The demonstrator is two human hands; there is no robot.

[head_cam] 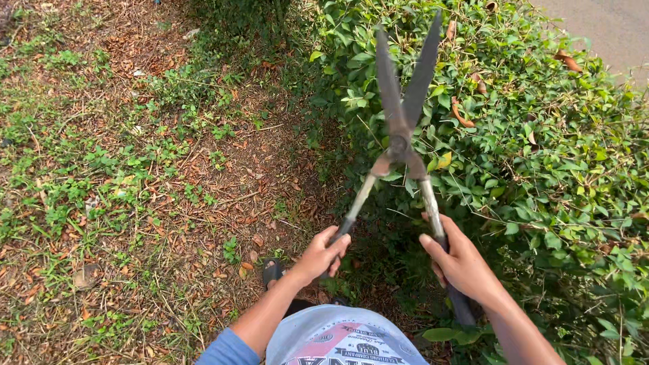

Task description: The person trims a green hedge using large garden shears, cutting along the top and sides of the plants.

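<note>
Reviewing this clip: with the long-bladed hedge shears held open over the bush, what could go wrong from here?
1. The rusty, dark-bladed metal hedge shears stand open above the leafy green hedge; stems hidden under the leaves may jam or twist the blades.
2. The left hand and right hand are bare on the thin handles, so they might slip or get pinched as the handles close.
3. A dark sandal shows on the leaf-strewn ground close below; dropped shears could strike the foot.

Shears (404, 115) over hedge (541, 149); ground (135, 169) left
</note>
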